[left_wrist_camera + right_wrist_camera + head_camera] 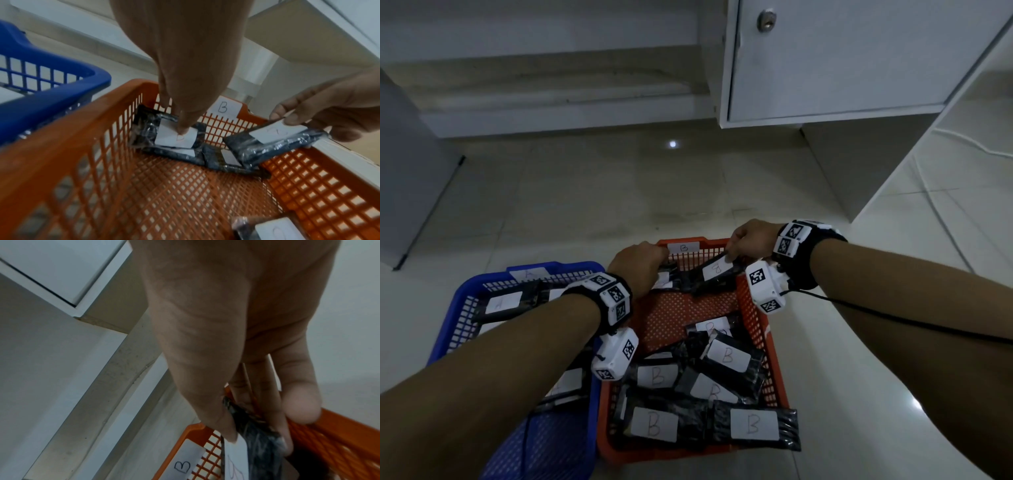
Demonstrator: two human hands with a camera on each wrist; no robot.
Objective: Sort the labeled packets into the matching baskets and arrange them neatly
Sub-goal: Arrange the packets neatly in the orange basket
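Note:
An orange basket (753,308) (61,146) tagged B (683,247) sits beside a blue basket (551,267) (51,91) tagged A. My left hand (640,270) (176,123) reaches into the orange basket's far left corner. It pinches a black B packet (148,129) that leans on the far wall, thumb on its white label. My right hand (750,240) (257,434) grips another black B packet (714,270) (275,142) (257,447) by one end, tilted over the far right corner. Two more packets (218,157) lie flat beneath.
Several B packets (726,356) lie jumbled in the orange basket's near half, and one (753,425) overhangs the near right rim. A-labelled packets (503,303) fill the blue basket. White cabinets (825,68) stand beyond on the tiled floor, and a cable (962,144) runs at the right.

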